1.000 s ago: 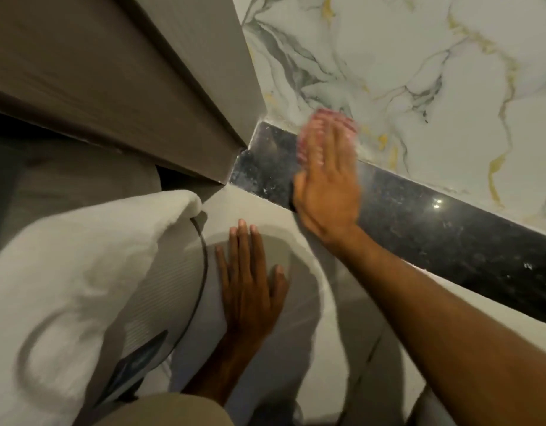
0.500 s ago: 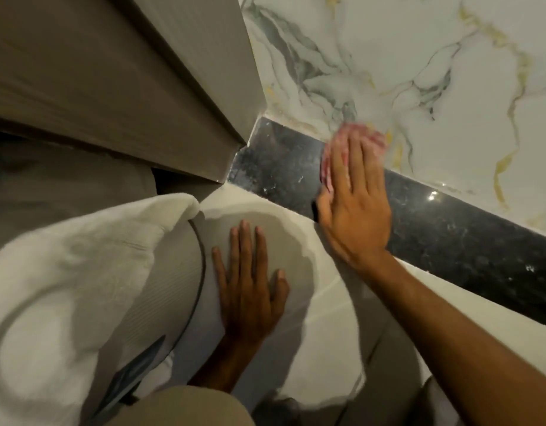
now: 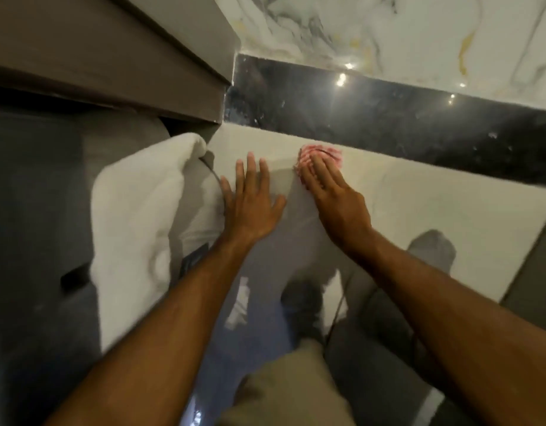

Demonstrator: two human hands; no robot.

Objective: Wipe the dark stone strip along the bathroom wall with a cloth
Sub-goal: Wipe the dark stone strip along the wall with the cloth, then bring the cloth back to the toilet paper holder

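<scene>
Your right hand (image 3: 333, 195) flat with fingers extended, pressing the pink cloth (image 3: 322, 155) onto the pale ledge (image 3: 419, 204) just below the dark stone strip (image 3: 388, 118), your left hand (image 3: 250, 201) open, palm down beside it, white towel (image 3: 136, 210) to your left

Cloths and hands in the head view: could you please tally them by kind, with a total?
Pink-and-white cloth, under the right hand, on the pale surface just below the dark stone strip: 1
White towel: 1
Bare hands, the left hand flat on the pale surface: 2
Total: 4
</scene>
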